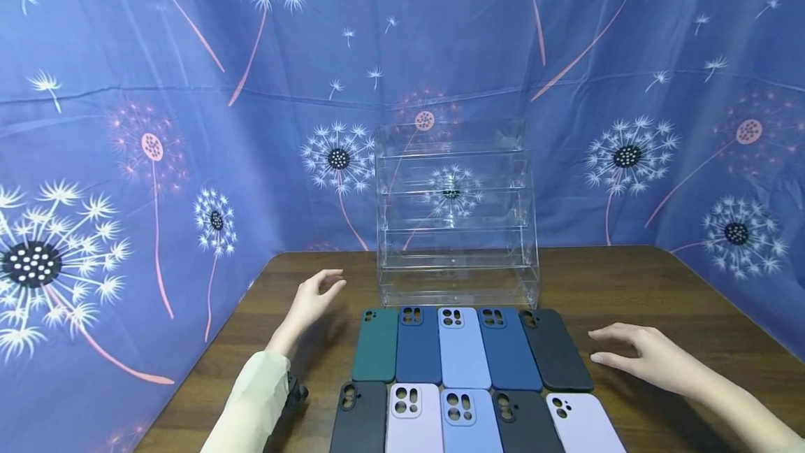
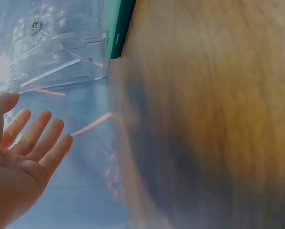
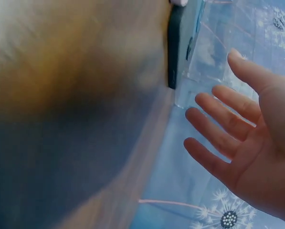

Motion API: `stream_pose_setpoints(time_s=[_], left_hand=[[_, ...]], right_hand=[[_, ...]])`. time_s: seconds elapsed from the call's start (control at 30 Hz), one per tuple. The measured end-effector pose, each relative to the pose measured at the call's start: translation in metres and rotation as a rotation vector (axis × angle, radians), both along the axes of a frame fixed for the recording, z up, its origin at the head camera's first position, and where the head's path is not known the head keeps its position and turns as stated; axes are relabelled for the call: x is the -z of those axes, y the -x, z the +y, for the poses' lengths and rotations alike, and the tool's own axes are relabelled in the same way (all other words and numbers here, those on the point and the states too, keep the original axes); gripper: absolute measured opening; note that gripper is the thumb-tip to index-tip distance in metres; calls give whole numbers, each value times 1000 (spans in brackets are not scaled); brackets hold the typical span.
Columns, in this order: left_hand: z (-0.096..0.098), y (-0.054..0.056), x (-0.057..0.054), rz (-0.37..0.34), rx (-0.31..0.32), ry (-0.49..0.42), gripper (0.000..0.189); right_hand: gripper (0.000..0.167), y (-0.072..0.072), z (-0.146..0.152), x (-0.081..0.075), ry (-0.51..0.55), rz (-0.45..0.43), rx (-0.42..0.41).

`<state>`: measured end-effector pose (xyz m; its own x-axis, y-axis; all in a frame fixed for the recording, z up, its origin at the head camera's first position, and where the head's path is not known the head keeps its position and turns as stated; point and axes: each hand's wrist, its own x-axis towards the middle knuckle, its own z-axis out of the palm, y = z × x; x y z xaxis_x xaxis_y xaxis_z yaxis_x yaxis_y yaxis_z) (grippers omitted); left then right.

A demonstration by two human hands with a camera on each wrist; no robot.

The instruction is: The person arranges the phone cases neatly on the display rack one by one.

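Two rows of phone cases lie on the wooden table. In the far row are a green case [image 1: 375, 347], a dark blue case [image 1: 418, 349], a light blue case [image 1: 464, 351], another dark blue case [image 1: 511, 354] and a black case [image 1: 556, 355]. The near row holds a dark case, a lilac case [image 1: 415, 425], a blue case [image 1: 470, 428], another dark case and a white case [image 1: 585, 425]. My left hand [image 1: 314, 297] hovers left of the green case, fingers relaxed and holding nothing. To the right of the black case, my right hand [image 1: 641, 355] is likewise relaxed, with nothing in it.
A clear tiered display stand [image 1: 458, 278] rises behind the far row, its shelves see-through. Blue dandelion-print cloth [image 1: 251, 145] hangs behind and at both sides of the wooden table [image 1: 604, 278]. A dark device sits at the left wrist [image 1: 295, 391].
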<state>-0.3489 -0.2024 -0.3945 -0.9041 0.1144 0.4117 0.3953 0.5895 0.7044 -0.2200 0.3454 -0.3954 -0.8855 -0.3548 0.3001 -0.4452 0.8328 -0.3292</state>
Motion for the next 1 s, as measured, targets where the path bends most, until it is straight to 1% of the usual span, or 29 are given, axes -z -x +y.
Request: stream_pose_setpoints(time_s=[0.17,0.27,0.4,0.47,0.53,0.6,0.7,0.73,0.83,0.87,0.93,1.0], left_hand=[[3,9,1,-83,5,-120,36],[6,14,0,-126,31,-202,40],[15,21,-2,-162,71,-277,41],[20,24,-3,-177,94,-312,42],[25,27,-3,-194,116,-357,43],[29,30,-3,-197,138,-400,45],[34,33,0,-165,171,-446,50],[35,33,2,-134,201,-463,50],[40,35,4,-116,246,-469,56],[42,36,4,-130,248,-469,57],[46,38,3,-160,242,-467,56],[50,39,2,-209,203,-456,56]], right_hand=[[23,-8,1,11,70,-59,-114],[18,-11,0,13,108,-131,-191],[15,-13,-5,15,165,-230,-306],[16,-14,-9,15,190,-255,-367],[18,-16,-13,16,208,-273,-407],[20,-17,-16,17,220,-290,-428],[22,-20,-21,18,201,-295,-414],[22,-21,-22,19,188,-288,-404],[25,-23,-23,21,155,-269,-386],[26,-23,-23,23,150,-263,-388],[29,-24,-21,25,161,-282,-406],[31,-23,-20,27,170,-283,-440]])
